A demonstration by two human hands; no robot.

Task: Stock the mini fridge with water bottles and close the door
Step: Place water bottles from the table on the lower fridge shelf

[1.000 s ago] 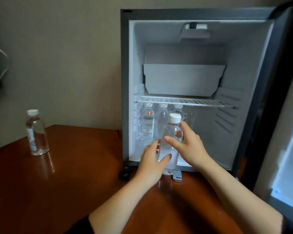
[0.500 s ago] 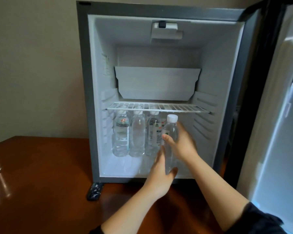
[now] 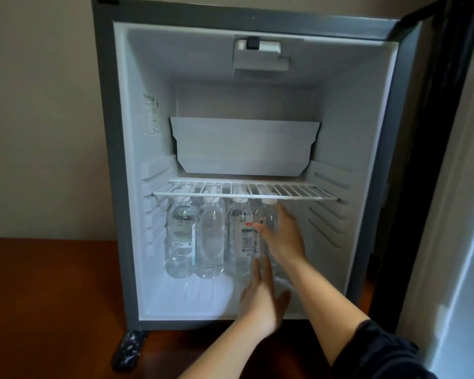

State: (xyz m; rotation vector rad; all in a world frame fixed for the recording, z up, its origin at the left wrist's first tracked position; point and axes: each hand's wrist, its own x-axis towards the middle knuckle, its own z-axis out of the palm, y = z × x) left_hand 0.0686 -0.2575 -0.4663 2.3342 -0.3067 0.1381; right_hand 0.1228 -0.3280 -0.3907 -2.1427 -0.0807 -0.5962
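The grey mini fridge [image 3: 108,165] stands open on a brown wooden table, its door [image 3: 465,203] swung out to the right. Under the white wire shelf [image 3: 244,190], several clear water bottles [image 3: 210,242] stand in a row at the back left. My right hand [image 3: 283,236] is inside the fridge, closed around one more clear bottle [image 3: 268,217] with a white cap, upright at the right end of the row. My left hand [image 3: 260,299] is open with fingers extended, just below that bottle near its base; whether it touches is unclear.
A white freezer box [image 3: 244,146] sits above the wire shelf. The fridge's front foot [image 3: 129,351] rests on the wooden table [image 3: 39,310]. A beige wall is behind.
My right hand has carried the bottle from the fridge's front edge deeper in, beside the row. My left hand has let go of it. The view has moved closer and rightward; the bottle on the table has left the frame.
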